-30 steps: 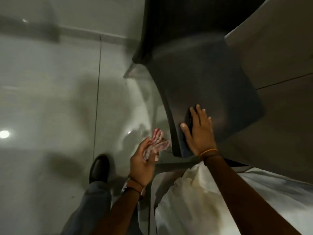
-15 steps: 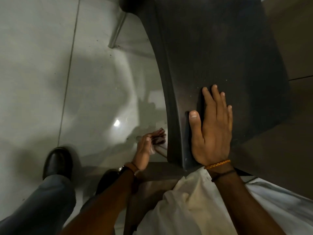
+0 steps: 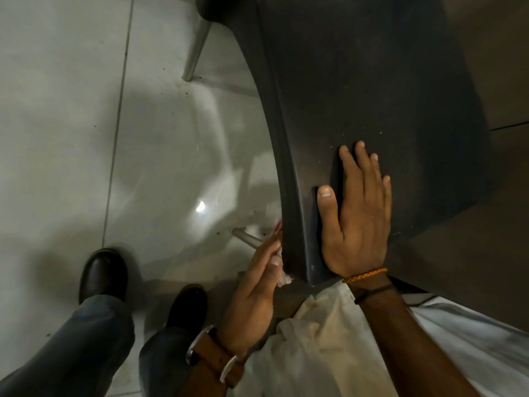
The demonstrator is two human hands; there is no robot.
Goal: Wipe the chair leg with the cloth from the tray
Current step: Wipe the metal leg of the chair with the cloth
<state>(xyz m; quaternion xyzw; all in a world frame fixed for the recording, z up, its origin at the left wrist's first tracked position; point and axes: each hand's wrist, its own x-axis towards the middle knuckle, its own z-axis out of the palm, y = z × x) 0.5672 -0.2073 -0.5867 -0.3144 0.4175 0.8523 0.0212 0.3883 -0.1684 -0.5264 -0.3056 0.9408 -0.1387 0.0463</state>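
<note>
A dark grey chair seat [image 3: 372, 81] fills the upper right. My right hand [image 3: 356, 222] lies flat on it near the front left corner, fingers spread. Below the seat's left edge a metal chair leg [image 3: 246, 238] slants down to the tiled floor. My left hand [image 3: 253, 293] is at that leg, just under the seat edge, closed around a pink and white cloth [image 3: 282, 275]. Only small bits of the cloth show beside my thumb and fingertips. The upper part of the leg is hidden behind my hand and the seat edge.
A second metal chair leg [image 3: 197, 50] stands at the top centre. My two black shoes [image 3: 103, 275] [image 3: 187, 306] rest on the glossy pale floor tiles [image 3: 71, 138] at lower left. My white shirt [image 3: 329, 353] hangs at the bottom right.
My left hand with the cloth went from open air beside the seat down under its edge to the leg. My head came closer, so the seat and hands look larger. My right hand stayed on the seat.
</note>
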